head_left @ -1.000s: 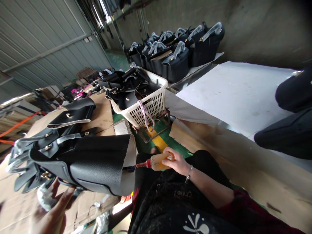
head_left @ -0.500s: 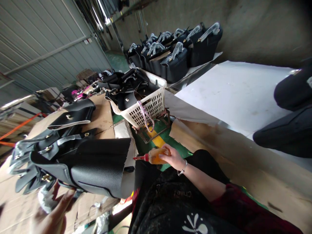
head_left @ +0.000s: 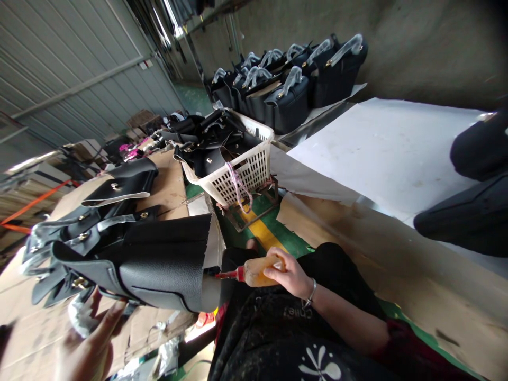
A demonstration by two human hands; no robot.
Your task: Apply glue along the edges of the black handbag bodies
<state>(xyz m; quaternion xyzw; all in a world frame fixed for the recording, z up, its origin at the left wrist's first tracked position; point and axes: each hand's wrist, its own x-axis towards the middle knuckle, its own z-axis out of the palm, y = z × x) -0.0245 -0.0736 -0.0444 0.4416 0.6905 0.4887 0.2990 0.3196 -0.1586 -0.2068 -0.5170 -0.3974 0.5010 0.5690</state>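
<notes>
My right hand (head_left: 289, 272) is wrapped round a squeeze bottle (head_left: 260, 271) of amber liquid with a red nozzle. The nozzle tip points left, at the open edge of a black handbag (head_left: 162, 278); whether it touches cannot be told. The handbag lies on its side, its raw pale inner edge facing me. At its lower left, my left hand (head_left: 93, 338) is closed on the bag near its plastic-wrapped handle (head_left: 81, 316); the exact grip is partly hidden. Behind it, on the cardboard-covered table, more black bag pieces (head_left: 123, 182) with gold clasps are piled.
A white plastic basket (head_left: 242, 182) full of black bag parts stands ahead on a metal frame, a pink cord hanging from it. Several finished handbags (head_left: 288, 103) stand by the wall. White sheeting (head_left: 384, 153) and brown cardboard (head_left: 337, 227) lie to the right.
My right hand and the bottle have moved down and slightly right in view, the nozzle now lower along the bag's edge. My left hand keeps its hold on the handbag.
</notes>
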